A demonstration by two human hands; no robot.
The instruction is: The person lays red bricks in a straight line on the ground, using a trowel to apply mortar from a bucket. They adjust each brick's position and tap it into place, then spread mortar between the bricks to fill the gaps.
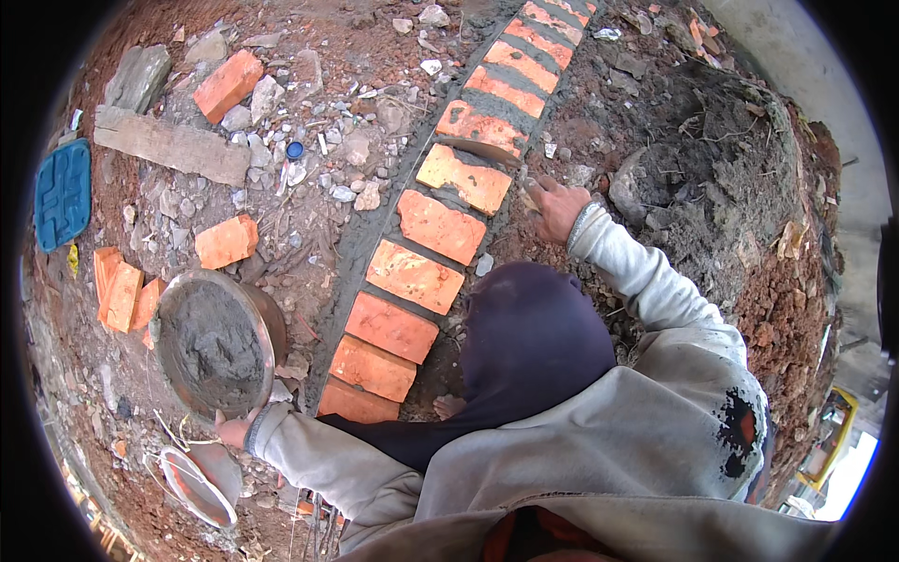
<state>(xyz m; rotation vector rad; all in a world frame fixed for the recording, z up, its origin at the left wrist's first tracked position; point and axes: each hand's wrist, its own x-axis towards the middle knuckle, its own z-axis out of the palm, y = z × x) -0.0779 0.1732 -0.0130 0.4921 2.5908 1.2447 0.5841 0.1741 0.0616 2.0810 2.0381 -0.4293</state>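
Cloth of a dark hood hides the near bricks of the brick row. Right hand rests beside that row, fingers curled, perhaps gripping something; left hand clasps the mortar pan rim.

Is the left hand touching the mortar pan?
Touching. The head view shows the left hand gripping the lower rim of the round mortar pan, with no gap between them. The right hand is over at the brick row.
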